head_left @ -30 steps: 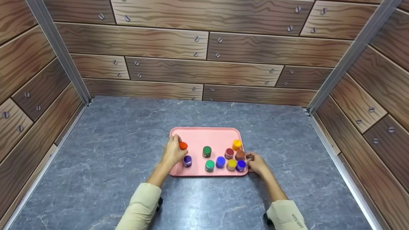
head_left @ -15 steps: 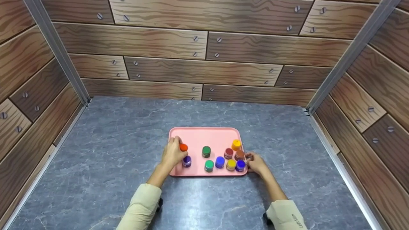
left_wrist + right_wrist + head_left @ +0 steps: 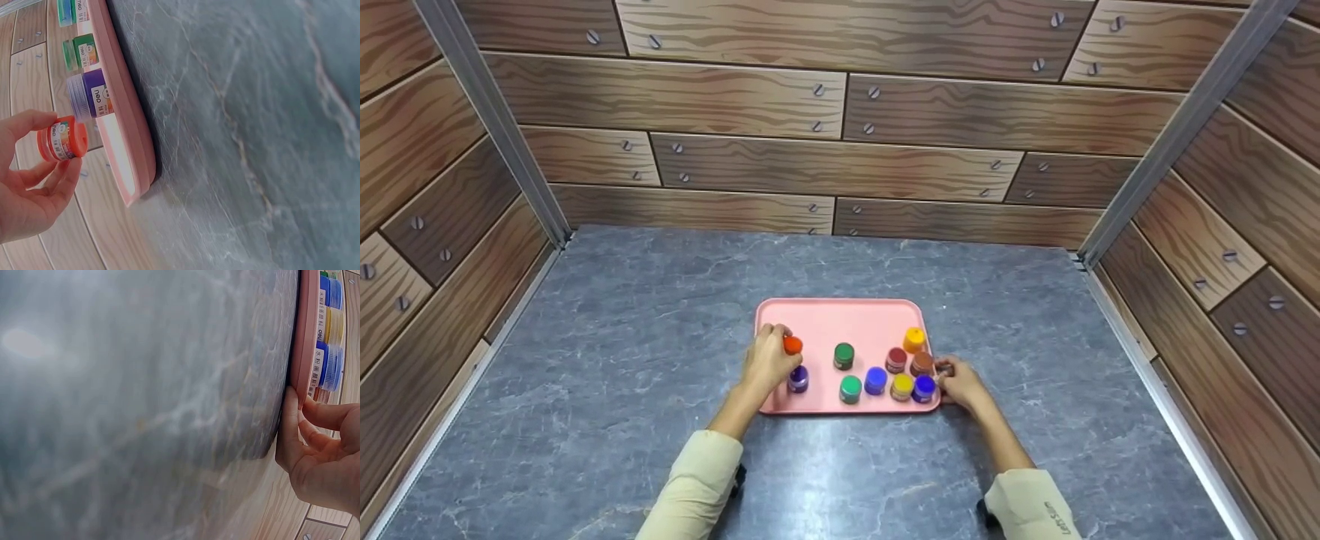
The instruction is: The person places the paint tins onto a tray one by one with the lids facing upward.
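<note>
My left hand (image 3: 769,361) pinches an orange paint jar (image 3: 62,139) between thumb and fingers. In the left wrist view the jar is tilted on its side relative to the upright jars and is apart from the tray floor. Close by, a purple paint jar (image 3: 799,379) stands on the pink tray (image 3: 840,319). My right hand (image 3: 962,383) grips the tray's right rim, thumb above and fingers beneath, as the right wrist view shows. Beside that hand stand a dark blue jar (image 3: 923,388) and a brown jar (image 3: 921,364).
More jars stand on the tray: dark green (image 3: 844,356), light green (image 3: 850,389), blue (image 3: 875,380), yellow (image 3: 901,387), dark red (image 3: 896,360) and orange-yellow (image 3: 914,340). The tray lies on a grey marbled table (image 3: 660,315), walled by wood-patterned panels (image 3: 840,165).
My left hand has shifted slightly right and nearer the body with the orange paint jar. The right hand stays at the tray's rim, and the standing jars keep their places.
</note>
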`<action>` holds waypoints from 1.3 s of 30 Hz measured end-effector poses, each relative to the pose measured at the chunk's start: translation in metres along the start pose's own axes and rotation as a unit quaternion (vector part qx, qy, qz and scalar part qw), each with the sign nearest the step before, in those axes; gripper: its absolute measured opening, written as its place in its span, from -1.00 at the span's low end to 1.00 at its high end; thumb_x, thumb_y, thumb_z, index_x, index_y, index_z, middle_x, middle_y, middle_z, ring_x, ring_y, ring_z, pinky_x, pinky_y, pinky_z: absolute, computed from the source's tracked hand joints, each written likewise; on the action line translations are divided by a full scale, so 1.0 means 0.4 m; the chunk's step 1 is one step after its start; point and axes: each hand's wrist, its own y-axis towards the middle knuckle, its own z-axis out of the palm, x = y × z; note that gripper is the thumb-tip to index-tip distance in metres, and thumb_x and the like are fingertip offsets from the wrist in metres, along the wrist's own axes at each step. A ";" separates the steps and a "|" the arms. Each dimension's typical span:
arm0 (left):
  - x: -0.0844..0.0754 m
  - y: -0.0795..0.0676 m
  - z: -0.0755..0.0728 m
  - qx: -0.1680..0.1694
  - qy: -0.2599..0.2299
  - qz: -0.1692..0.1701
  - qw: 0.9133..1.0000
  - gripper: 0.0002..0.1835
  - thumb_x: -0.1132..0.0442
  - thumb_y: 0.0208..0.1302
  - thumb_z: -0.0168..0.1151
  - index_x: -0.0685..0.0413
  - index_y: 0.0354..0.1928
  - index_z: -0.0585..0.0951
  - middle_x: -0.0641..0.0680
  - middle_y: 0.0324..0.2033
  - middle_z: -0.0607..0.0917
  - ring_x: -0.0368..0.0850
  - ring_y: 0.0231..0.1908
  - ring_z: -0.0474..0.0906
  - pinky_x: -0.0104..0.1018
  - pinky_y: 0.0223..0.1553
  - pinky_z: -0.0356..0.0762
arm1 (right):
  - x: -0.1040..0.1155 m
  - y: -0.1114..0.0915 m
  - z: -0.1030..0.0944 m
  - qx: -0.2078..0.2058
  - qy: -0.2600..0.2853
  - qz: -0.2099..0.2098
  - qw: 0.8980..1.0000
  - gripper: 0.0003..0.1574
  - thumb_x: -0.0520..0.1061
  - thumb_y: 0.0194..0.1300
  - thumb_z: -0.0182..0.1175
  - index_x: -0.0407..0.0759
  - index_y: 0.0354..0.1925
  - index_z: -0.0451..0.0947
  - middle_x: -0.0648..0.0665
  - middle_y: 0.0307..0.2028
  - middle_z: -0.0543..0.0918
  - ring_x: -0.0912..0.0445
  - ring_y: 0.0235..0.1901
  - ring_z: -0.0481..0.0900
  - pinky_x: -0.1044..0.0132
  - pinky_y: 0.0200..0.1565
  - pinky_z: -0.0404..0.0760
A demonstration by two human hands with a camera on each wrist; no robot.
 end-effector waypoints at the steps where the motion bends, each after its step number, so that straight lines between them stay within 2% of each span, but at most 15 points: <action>1: 0.000 0.001 0.002 -0.001 0.000 0.003 1.000 -0.66 0.33 -0.18 0.36 0.23 -0.27 0.55 0.14 -0.33 0.49 0.08 -0.34 0.53 -0.11 -0.30 0.51 | 0.000 0.000 0.000 -0.001 0.000 -0.001 1.000 -0.58 -0.49 0.03 -0.08 -0.52 -0.07 0.36 -0.18 -0.49 0.39 0.11 -0.52 0.44 0.25 -0.49 0.58; 11: -0.003 0.010 0.027 -0.003 -0.011 0.025 1.000 -0.69 0.38 -0.20 0.36 0.24 -0.33 0.51 0.13 -0.39 0.46 0.07 -0.37 0.51 -0.15 -0.29 0.50 | -0.001 0.000 -0.001 0.004 0.002 0.000 1.000 -0.56 -0.48 0.02 -0.09 -0.53 -0.04 0.34 -0.18 -0.47 0.39 0.12 -0.52 0.43 0.26 -0.49 0.58; 29: 0.005 0.017 0.062 0.023 -0.004 0.007 1.000 -0.71 0.37 -0.12 0.35 0.29 -0.31 0.50 0.17 -0.39 0.45 0.07 -0.40 0.51 -0.16 -0.34 0.50 | 0.005 0.000 -0.002 0.002 0.004 0.008 1.000 -0.57 -0.50 0.04 -0.08 -0.51 -0.05 0.36 -0.14 -0.47 0.39 0.12 -0.51 0.43 0.26 -0.48 0.58; 39: 0.008 0.022 0.075 0.013 -0.006 0.010 1.000 -0.70 0.39 -0.15 0.37 0.31 -0.33 0.50 0.19 -0.39 0.45 0.10 -0.40 0.52 -0.14 -0.32 0.51 | 0.001 -0.002 0.000 0.002 0.005 0.002 1.000 -0.57 -0.50 0.01 -0.07 -0.51 -0.07 0.37 -0.14 -0.48 0.40 0.12 -0.51 0.43 0.25 -0.48 0.58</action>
